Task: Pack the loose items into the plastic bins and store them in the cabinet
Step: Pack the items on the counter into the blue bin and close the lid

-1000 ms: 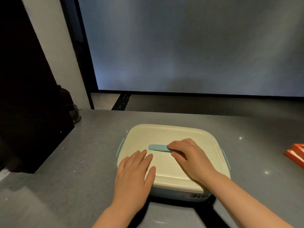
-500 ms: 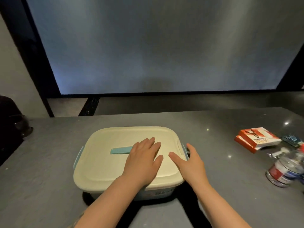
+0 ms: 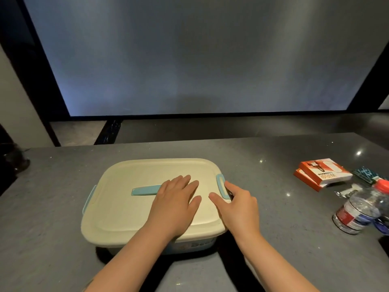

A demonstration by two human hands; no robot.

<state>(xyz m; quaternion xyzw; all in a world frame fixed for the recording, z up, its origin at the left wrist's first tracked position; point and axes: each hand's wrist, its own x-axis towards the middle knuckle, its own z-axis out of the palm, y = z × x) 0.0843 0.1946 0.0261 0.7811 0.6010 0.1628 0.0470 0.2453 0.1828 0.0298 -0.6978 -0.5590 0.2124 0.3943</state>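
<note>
Bin (image 3: 117, 220) with cream lid (image 3: 126, 207) sits on the grey worktop (image 3: 273, 239), centre-left. Left hand (image 3: 174, 203) lies flat on the lid, fingers (image 3: 185, 180) loosely together, covering one end of the blue handle (image 3: 145, 190). Right hand (image 3: 237, 204) grips the blue latch (image 3: 221, 185) at 3 o'clock, thumb on lid. Orange box (image 3: 323, 173) and water bottle (image 3: 357, 209) lie well apart at 3 o'clock.

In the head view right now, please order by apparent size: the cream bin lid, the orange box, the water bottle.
1. Cream bin lid, clearly largest.
2. Orange box and water bottle look alike; the bottle is partly cut off at the edge and nearer, so I cannot rank them.
</note>
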